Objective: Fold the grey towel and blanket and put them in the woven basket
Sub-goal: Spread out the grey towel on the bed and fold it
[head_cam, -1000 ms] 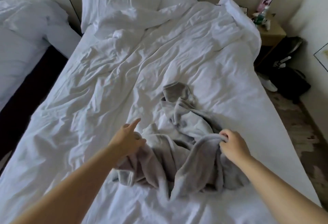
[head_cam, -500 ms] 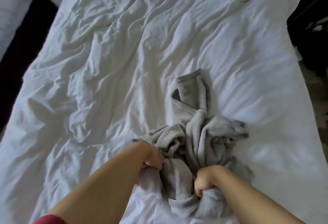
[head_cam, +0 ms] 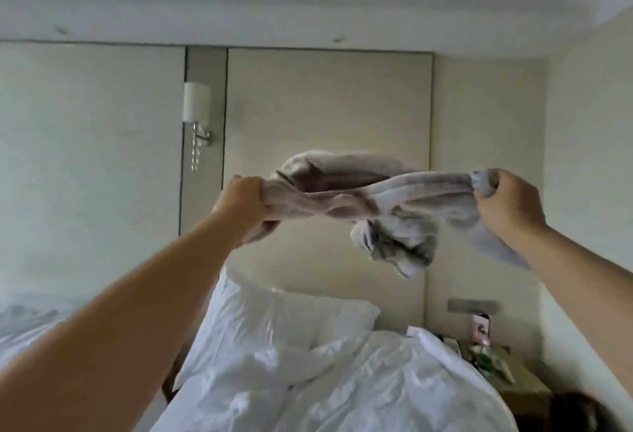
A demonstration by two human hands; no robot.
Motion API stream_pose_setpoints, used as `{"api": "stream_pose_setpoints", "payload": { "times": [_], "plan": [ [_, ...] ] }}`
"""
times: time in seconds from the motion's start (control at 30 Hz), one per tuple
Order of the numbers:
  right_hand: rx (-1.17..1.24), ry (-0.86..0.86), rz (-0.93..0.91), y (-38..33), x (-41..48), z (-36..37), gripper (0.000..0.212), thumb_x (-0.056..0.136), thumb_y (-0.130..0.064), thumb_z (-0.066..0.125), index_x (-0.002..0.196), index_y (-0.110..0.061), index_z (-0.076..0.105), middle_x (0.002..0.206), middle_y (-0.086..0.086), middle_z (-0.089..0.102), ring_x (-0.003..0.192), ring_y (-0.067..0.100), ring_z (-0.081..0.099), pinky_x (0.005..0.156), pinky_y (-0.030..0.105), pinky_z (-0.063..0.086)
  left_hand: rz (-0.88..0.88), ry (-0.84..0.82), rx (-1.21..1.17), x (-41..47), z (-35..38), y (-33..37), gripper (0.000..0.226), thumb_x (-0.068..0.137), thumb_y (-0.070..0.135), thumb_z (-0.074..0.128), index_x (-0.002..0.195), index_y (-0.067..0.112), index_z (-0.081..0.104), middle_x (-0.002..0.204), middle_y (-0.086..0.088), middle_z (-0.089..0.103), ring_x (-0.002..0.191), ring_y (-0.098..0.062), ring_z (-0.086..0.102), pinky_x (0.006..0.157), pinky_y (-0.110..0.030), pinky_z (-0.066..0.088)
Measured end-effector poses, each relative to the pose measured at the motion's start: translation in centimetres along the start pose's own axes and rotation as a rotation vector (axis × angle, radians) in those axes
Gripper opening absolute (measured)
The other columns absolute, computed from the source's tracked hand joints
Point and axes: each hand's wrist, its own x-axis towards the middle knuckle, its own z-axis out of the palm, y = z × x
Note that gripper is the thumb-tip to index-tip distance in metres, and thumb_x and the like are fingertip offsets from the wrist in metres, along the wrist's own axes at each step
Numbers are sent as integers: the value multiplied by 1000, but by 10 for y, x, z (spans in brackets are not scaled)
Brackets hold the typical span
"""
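The grey towel (head_cam: 373,198) hangs in the air high above the bed, stretched and twisted between both hands. My left hand (head_cam: 241,202) grips its left end in a fist. My right hand (head_cam: 507,205) is closed on its right end, with a tuft of cloth sticking out above the thumb. A crumpled fold sags down from the towel's middle right. No woven basket and no blanket are in view.
Below lies the bed with a rumpled white duvet (head_cam: 342,383) and a pillow (head_cam: 274,322) against the beige headboard wall. A wall lamp (head_cam: 196,106) hangs at the left. A nightstand (head_cam: 503,377) with small items stands at the right. A second bed (head_cam: 30,322) is at the far left.
Both hands grabbed the towel on the duvet and raised it off the bed to head height, pulling apart. The camera tilted up from the bed to the wall.
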Motion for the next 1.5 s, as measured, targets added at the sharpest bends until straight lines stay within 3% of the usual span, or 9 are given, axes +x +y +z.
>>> {"api": "stream_pose_setpoints", "payload": {
  "times": [0.2, 0.53, 0.8, 1.07, 1.17, 1.27, 1.33, 1.4, 1.5],
  "plan": [
    [38, -37, -90, 12, -37, -26, 20, 93, -24, 56, 99, -5, 63, 100, 24, 67, 94, 40, 62, 72, 36, 44, 18, 46, 37, -49, -6, -6, 16, 83, 15, 56, 67, 20, 58, 62, 0, 55, 66, -23, 52, 61, -27, 34],
    [-74, -379, 70, 94, -142, -11, 26, 92, -21, 59, 118, -19, 63, 108, 11, 68, 95, 29, 62, 77, 31, 50, 48, -159, 111, -135, 54, -36, 20, 84, 12, 45, 70, 21, 57, 82, -7, 67, 84, -30, 60, 69, -31, 44],
    [-305, -988, 332, 180, -389, 11, 16, 90, -24, 58, 105, -20, 61, 115, 5, 63, 103, 22, 59, 75, 22, 40, -13, -675, 262, -324, 149, -104, 14, 88, 24, 51, 89, 20, 64, 101, -2, 65, 98, -22, 61, 72, -25, 41],
    [-432, -1503, 360, 199, -627, -43, 12, 75, -16, 51, 66, -21, 57, 98, 8, 70, 92, 18, 65, 63, 21, 35, -347, -1111, 235, -585, 150, -166, 24, 91, 20, 44, 100, 19, 65, 110, -4, 63, 106, -24, 60, 86, -29, 46],
    [-466, -1678, 440, 200, -687, -71, 18, 79, -11, 46, 76, -19, 62, 106, 9, 70, 101, 21, 64, 67, 19, 36, -440, -1346, 204, -653, 133, -166, 26, 89, 10, 45, 70, 27, 45, 77, 2, 49, 78, -20, 55, 64, -22, 46],
    [-483, -1816, 551, 198, -725, -93, 23, 81, -9, 42, 70, -21, 58, 90, 4, 63, 95, 19, 61, 68, 20, 37, -871, -1389, -59, -713, 116, -161, 26, 86, 2, 31, 99, 19, 47, 86, -16, 51, 64, -21, 44, 39, -18, 38],
    [-472, -1885, 607, 195, -739, -103, 17, 78, -10, 43, 69, -23, 50, 85, 1, 55, 87, 17, 56, 65, 20, 37, -653, -1499, 78, -736, 106, -161, 26, 90, 26, 46, 113, 22, 59, 108, -10, 63, 87, -27, 61, 62, -30, 53],
    [-452, -1910, 661, 194, -748, -108, 18, 77, -9, 45, 80, -26, 52, 84, 0, 54, 85, 17, 54, 62, 20, 37, -981, -1246, 40, -752, 104, -163, 33, 86, 43, 53, 107, 24, 69, 114, 0, 66, 107, -22, 61, 90, -31, 49],
    [-414, -1757, 833, 199, -762, -110, 25, 82, -9, 49, 96, -26, 58, 92, -1, 56, 89, 18, 54, 70, 20, 40, -967, -1209, 47, -765, 95, -167, 22, 87, 35, 56, 96, 23, 72, 113, -5, 67, 107, -25, 60, 93, -34, 49]
  ]
}}
